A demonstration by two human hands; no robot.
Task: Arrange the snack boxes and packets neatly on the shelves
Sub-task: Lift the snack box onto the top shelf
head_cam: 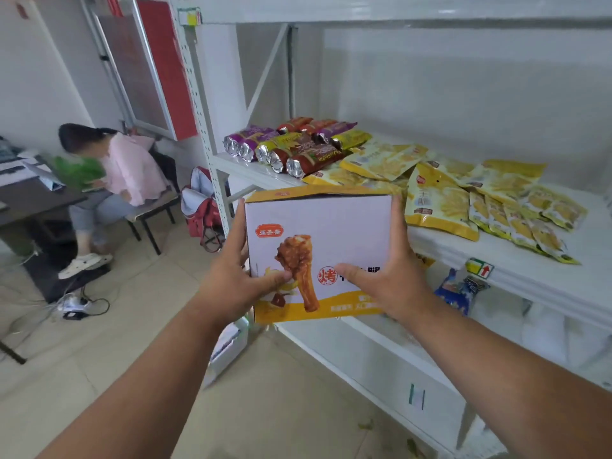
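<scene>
I hold a white and yellow snack box (334,233) with a chicken drumstick picture in front of the white shelf (496,260). My left hand (238,276) grips its left side, thumb on the front. My right hand (387,279) grips its right side, thumb on the front face. On the shelf behind lie several tube-shaped snack packets (291,150) at the left and several yellow snack packets (440,200) spread toward the right.
A person in a pink top (126,167) sits at a dark desk (29,203) to the left. A red bag (202,210) leans by the shelf post (202,104). A blue packet (457,289) shows on the lower shelf. Cables (79,306) lie on the tiled floor.
</scene>
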